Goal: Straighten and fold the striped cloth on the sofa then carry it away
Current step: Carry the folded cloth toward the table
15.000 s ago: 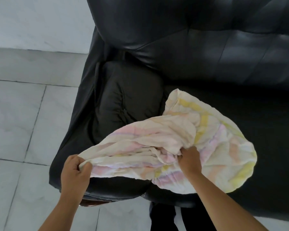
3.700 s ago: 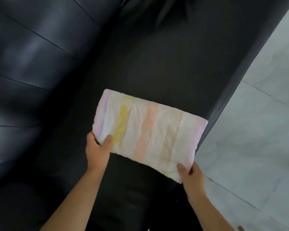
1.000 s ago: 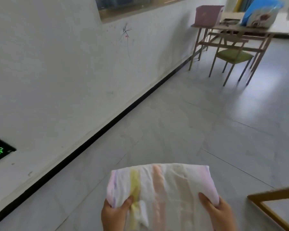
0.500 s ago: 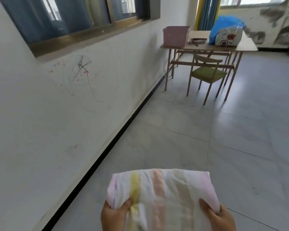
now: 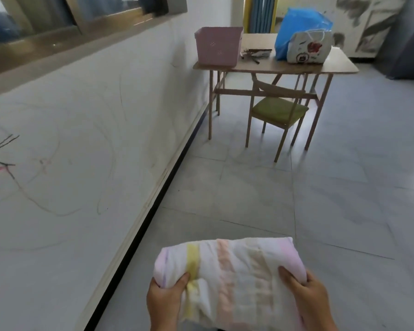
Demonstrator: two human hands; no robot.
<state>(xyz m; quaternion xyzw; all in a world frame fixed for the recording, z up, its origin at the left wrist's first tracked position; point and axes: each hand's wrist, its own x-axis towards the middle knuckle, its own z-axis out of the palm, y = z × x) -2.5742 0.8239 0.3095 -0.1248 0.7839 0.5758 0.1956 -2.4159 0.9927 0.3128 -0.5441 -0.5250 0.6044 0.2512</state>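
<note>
The striped cloth (image 5: 232,273), white with pastel pink, yellow and peach bands, is folded into a thick rectangle and held flat in front of me above the tiled floor. My left hand (image 5: 164,304) grips its near left corner, thumb on top. My right hand (image 5: 308,299) grips the near right edge, thumb on top. The sofa is out of view.
A wooden table (image 5: 337,66) stands ahead against the wall, bearing a pink basket (image 5: 216,45), a blue bag (image 5: 301,25) and a white bag (image 5: 308,50). A green-seated chair (image 5: 277,112) is tucked under it. A scribbled white wall (image 5: 81,139) runs along my left.
The cloth went from loose on the sofa to folded and lifted. Over the last second the view has advanced along the wall; the table and chair appear closer. Both hands keep their grip.
</note>
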